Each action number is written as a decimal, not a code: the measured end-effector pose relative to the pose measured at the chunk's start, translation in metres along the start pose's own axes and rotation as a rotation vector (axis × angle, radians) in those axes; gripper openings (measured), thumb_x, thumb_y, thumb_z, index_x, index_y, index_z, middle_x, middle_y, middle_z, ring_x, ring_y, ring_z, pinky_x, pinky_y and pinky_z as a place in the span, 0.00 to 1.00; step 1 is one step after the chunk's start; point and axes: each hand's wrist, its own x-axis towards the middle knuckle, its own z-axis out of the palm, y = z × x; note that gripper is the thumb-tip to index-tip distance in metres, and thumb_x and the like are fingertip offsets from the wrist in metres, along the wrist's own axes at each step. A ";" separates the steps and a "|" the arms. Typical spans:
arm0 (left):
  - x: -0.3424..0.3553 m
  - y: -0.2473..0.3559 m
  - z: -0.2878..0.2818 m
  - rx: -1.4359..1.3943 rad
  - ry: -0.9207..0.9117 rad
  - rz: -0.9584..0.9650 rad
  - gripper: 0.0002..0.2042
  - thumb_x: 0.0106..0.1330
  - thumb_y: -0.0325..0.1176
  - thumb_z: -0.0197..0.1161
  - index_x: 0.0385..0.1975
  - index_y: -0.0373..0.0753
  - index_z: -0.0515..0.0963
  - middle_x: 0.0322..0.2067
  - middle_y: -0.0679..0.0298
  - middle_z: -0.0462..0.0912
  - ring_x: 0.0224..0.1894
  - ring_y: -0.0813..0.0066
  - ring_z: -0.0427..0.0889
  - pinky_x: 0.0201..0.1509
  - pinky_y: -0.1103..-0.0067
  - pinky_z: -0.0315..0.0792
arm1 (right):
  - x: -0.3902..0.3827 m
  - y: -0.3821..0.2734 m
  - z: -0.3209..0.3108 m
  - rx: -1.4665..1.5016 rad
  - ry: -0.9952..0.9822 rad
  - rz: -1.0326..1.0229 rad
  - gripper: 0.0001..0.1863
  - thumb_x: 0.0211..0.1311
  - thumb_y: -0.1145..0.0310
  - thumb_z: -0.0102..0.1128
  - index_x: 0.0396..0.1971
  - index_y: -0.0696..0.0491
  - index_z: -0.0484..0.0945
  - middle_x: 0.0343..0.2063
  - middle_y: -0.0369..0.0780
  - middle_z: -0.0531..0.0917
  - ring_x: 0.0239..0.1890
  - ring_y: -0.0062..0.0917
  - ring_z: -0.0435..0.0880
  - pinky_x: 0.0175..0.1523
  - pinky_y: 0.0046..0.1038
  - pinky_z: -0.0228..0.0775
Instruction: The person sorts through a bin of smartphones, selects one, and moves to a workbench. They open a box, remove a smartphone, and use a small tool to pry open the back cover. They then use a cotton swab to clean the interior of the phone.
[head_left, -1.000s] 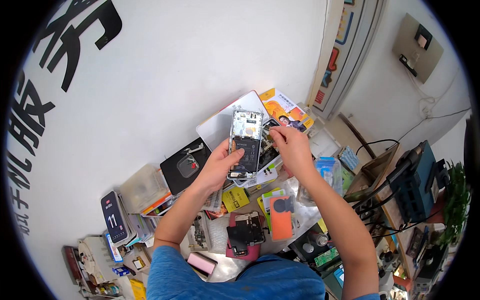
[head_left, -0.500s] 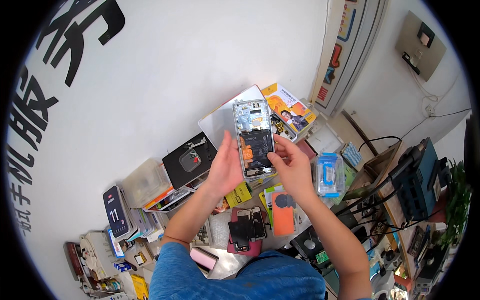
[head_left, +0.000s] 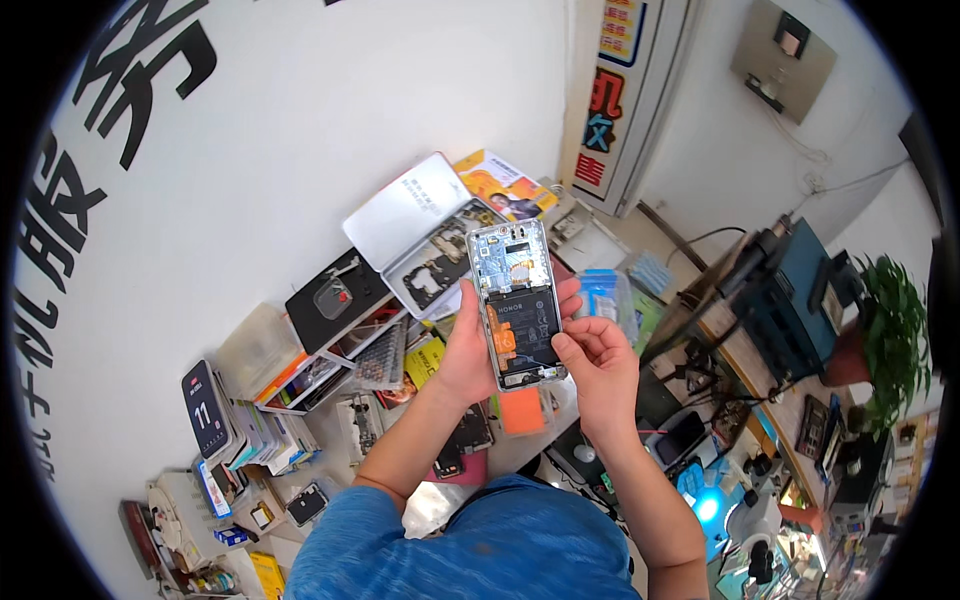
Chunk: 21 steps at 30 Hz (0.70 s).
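An opened smartphone (head_left: 527, 322) is held up in front of me with its back cover off. Its black battery, orange flex cable and silvery upper section are exposed. My left hand (head_left: 463, 350) grips the phone along its left edge, the fingers running behind it out of sight. Fingertips show past the phone's right edge. With bent fingers, my right hand (head_left: 603, 372) is at the lower right edge, its thumb against the side of the battery area. Below the phone lies an orange phone-shaped panel (head_left: 523, 411), partly covered.
An open white case (head_left: 405, 207) of phone parts stands behind the phone. At left are a black box top (head_left: 335, 300), a clear plastic bin (head_left: 258, 350) and a row of upright phones (head_left: 208, 410). A bench with a lit lamp (head_left: 708, 507) fills the right.
My view has turned rightward, so the surroundings sit further left. My left hand, open beside the phone before, has closed round it. The right hand's fingers have drawn back to the lower right edge.
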 end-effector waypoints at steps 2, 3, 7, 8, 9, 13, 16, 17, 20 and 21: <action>-0.001 -0.016 0.014 0.038 0.012 -0.046 0.47 0.66 0.73 0.24 0.73 0.38 0.49 0.72 0.49 0.55 0.73 0.53 0.57 0.73 0.58 0.57 | -0.016 -0.009 -0.016 0.014 0.050 0.020 0.09 0.63 0.79 0.63 0.42 0.58 0.76 0.37 0.36 0.83 0.39 0.15 0.80 0.46 0.18 0.72; -0.002 -0.024 0.021 0.042 0.006 -0.068 0.47 0.66 0.73 0.24 0.73 0.38 0.49 0.72 0.49 0.55 0.73 0.53 0.57 0.73 0.58 0.57 | -0.026 -0.013 -0.024 0.040 0.076 0.044 0.09 0.63 0.79 0.63 0.42 0.58 0.76 0.37 0.36 0.83 0.39 0.15 0.80 0.46 0.18 0.72; -0.002 -0.057 0.034 0.142 -0.076 -0.154 0.52 0.61 0.77 0.32 0.73 0.37 0.49 0.69 0.48 0.60 0.70 0.53 0.62 0.71 0.59 0.61 | -0.063 -0.023 -0.055 0.174 0.141 0.130 0.08 0.64 0.79 0.62 0.42 0.59 0.77 0.37 0.35 0.83 0.39 0.15 0.80 0.46 0.18 0.72; -0.006 -0.068 0.034 0.158 -0.112 -0.185 0.53 0.59 0.78 0.33 0.73 0.37 0.49 0.68 0.48 0.62 0.70 0.53 0.64 0.71 0.59 0.63 | -0.076 -0.024 -0.062 0.185 0.159 0.132 0.08 0.64 0.79 0.62 0.42 0.58 0.77 0.37 0.35 0.83 0.39 0.14 0.80 0.46 0.18 0.72; -0.010 -0.078 0.041 0.231 -0.058 -0.191 0.59 0.52 0.82 0.39 0.72 0.34 0.49 0.64 0.50 0.68 0.65 0.55 0.71 0.68 0.61 0.67 | -0.088 -0.028 -0.067 0.152 0.166 0.103 0.08 0.64 0.78 0.62 0.42 0.58 0.77 0.37 0.35 0.83 0.39 0.14 0.80 0.46 0.18 0.72; -0.025 -0.124 0.062 0.214 -0.100 -0.245 0.66 0.42 0.85 0.44 0.70 0.28 0.52 0.55 0.51 0.76 0.58 0.58 0.78 0.65 0.63 0.71 | -0.146 -0.033 -0.093 0.061 0.229 0.027 0.07 0.64 0.78 0.63 0.41 0.58 0.77 0.36 0.34 0.82 0.39 0.13 0.79 0.46 0.17 0.71; -0.040 -0.171 0.065 0.095 -0.345 -0.291 0.62 0.46 0.82 0.46 0.72 0.33 0.48 0.59 0.55 0.72 0.61 0.61 0.75 0.65 0.65 0.71 | -0.198 -0.033 -0.117 0.065 0.282 0.003 0.07 0.64 0.77 0.63 0.40 0.58 0.76 0.37 0.34 0.82 0.40 0.13 0.78 0.47 0.19 0.71; -0.048 -0.186 0.081 0.116 -0.343 -0.320 0.64 0.43 0.82 0.47 0.72 0.32 0.49 0.59 0.56 0.73 0.60 0.63 0.76 0.64 0.65 0.71 | -0.217 -0.033 -0.128 0.041 0.293 -0.022 0.08 0.64 0.77 0.64 0.40 0.57 0.75 0.38 0.34 0.81 0.40 0.14 0.78 0.48 0.20 0.72; -0.079 -0.244 0.121 0.311 -0.318 -0.422 0.72 0.32 0.86 0.49 0.71 0.28 0.48 0.56 0.52 0.76 0.58 0.61 0.77 0.67 0.65 0.68 | -0.279 -0.039 -0.153 0.165 0.392 -0.131 0.10 0.65 0.78 0.62 0.42 0.56 0.70 0.45 0.36 0.80 0.45 0.17 0.79 0.50 0.22 0.72; -0.097 -0.265 0.134 0.285 -0.340 -0.466 0.71 0.32 0.85 0.51 0.71 0.30 0.48 0.58 0.53 0.74 0.61 0.62 0.75 0.71 0.64 0.63 | -0.302 -0.043 -0.162 0.226 0.429 -0.166 0.11 0.65 0.78 0.61 0.42 0.55 0.69 0.47 0.37 0.80 0.46 0.17 0.79 0.51 0.23 0.72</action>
